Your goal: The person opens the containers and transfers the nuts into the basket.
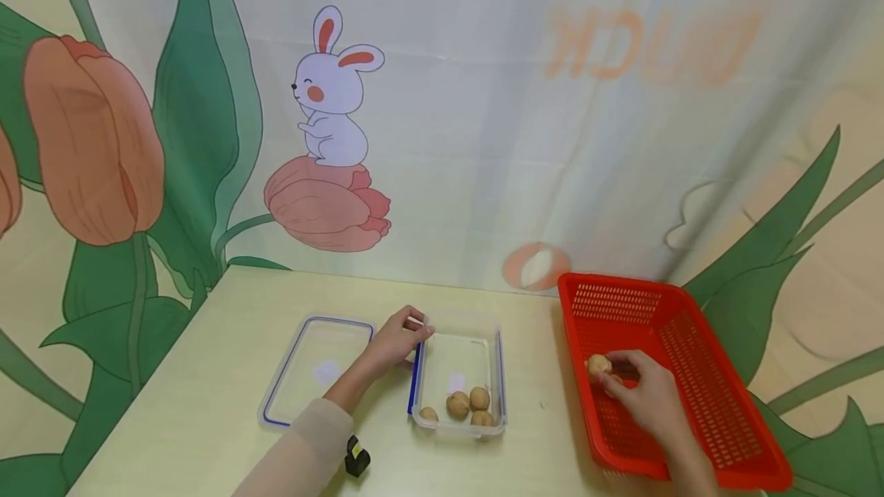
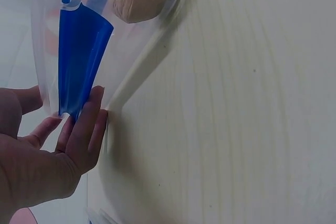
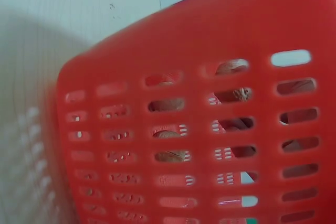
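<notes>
A clear plastic food container (image 1: pixel 461 430) with blue side latches stands on the table, several walnuts (image 1: pixel 458 405) gathered at its near end. My left hand (image 1: pixel 397 340) holds its left wall near the far corner, beside the blue latch (image 2: pixel 81 59) that hangs down in the left wrist view. Inside the red plastic basket (image 1: pixel 576 343), toward its left side, my right hand (image 1: pixel 645 390) pinches a walnut (image 1: pixel 599 364) between thumb and fingers. Part of another walnut seems to show under the thumb. The basket's slotted wall (image 3: pixel 199 114) hides most of that hand in the right wrist view.
Left of the container lies a clear lid (image 1: pixel 283 370) with a blue seal. A small black object (image 1: pixel 356 457) with a yellow mark sits near my left forearm. A printed curtain (image 1: pixel 456 136) hangs behind the table's far edge.
</notes>
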The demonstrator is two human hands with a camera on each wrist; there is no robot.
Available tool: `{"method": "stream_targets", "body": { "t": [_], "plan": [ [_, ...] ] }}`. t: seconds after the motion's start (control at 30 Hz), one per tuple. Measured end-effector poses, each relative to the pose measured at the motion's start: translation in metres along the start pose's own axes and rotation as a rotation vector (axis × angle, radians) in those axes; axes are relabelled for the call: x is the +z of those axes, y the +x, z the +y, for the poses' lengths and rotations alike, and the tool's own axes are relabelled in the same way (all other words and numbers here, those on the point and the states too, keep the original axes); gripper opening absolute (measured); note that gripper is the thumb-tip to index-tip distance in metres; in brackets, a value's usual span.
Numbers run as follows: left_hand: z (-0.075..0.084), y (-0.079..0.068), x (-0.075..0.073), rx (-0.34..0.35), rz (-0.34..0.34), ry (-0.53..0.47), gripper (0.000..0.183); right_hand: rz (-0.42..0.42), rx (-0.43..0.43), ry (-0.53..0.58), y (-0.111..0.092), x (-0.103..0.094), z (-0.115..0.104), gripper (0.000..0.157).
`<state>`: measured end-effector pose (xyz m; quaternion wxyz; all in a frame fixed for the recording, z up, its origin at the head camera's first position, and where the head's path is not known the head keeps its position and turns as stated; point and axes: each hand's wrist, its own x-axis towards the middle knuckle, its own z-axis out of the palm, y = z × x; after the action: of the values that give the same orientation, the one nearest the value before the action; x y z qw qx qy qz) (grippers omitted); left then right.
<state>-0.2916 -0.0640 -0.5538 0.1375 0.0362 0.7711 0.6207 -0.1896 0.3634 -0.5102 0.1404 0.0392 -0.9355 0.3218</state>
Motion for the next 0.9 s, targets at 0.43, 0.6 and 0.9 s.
{"method": "stream_targets", "body": {
  "t": [0.43, 0.6, 0.9],
  "plan": [
    [0.0034, -0.0016, 0.0000, -0.004, 0.001, 0.003, 0.039, 0.037, -0.034, 0.004, -0.0004, 0.0005, 0.0003, 0.032],
    [0.0041, -0.0024, -0.0004, -0.009, -0.002, -0.008, 0.037, 0.028, -0.027, 0.000, 0.0003, 0.0005, 0.0001, 0.031],
    [0.0038, -0.0019, 0.0009, -0.013, 0.011, -0.002, 0.040, -0.010, -0.005, -0.003, -0.0003, -0.0017, -0.0002, 0.033]
  ]
}}
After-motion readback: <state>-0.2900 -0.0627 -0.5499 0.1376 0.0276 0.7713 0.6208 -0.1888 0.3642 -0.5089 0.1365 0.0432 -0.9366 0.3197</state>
